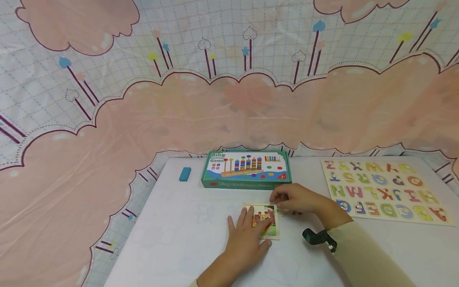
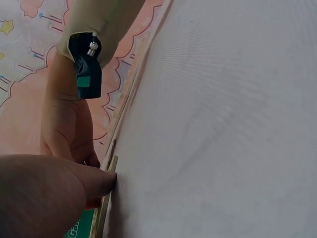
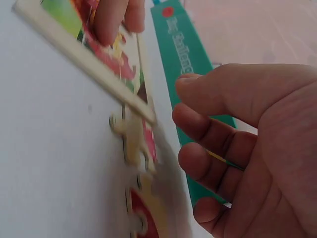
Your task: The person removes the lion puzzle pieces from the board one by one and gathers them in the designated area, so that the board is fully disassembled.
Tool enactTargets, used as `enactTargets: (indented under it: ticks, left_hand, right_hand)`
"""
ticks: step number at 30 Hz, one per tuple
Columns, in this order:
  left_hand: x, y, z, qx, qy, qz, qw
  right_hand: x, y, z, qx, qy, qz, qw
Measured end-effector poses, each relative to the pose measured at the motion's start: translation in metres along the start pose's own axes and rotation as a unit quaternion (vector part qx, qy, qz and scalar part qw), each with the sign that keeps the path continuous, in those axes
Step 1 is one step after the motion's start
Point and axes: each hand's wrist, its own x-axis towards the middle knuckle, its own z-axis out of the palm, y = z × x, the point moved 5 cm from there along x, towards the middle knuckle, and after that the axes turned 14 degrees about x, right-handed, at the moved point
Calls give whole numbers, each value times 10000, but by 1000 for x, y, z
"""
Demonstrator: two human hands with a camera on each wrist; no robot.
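Observation:
A small wooden jigsaw puzzle (image 1: 274, 228) with a pale frame lies on the white table, its picture partly covered by my left hand (image 1: 241, 241). That hand rests on it with fingers spread, and in the left wrist view the thumb (image 2: 101, 183) lies at the board's edge. My right hand (image 1: 299, 198) hovers by the puzzle's upper right corner, fingers loosely bent. In the right wrist view nothing sits between its thumb and fingers (image 3: 195, 161). Loose jigsaw pieces, one pale (image 3: 132, 141) and another with red (image 3: 148, 208), lie beside the frame, near the right hand.
Behind the hands stands a green Ring Challenge Game box (image 1: 247, 184). A blue block (image 1: 185, 174) lies left of it. At the right, a wooden alphabet board (image 1: 380, 218) holds colourful letters. A patterned cloth (image 1: 229, 115) hangs behind the table.

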Motion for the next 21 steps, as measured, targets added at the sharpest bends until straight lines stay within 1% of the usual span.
enactTargets:
  ticks: [6,11,15,21]
  left_hand:
    - [0,0,4,89,-23,-66,9999]
    - [1,3,8,97,-143,-14,9998]
    - [1,2,7,169,-176,-24,9997]
    - [0,-2,4,193,-92,-59,9998]
  right_hand:
    - [11,-5,12,-210,-208,-77,9995]
    - [11,-4,19,-476,-342,108,9982]
    - [12,-6,22,-588,-429,73,9973]
    - [18,-11,24,-690,-425,23,9967]
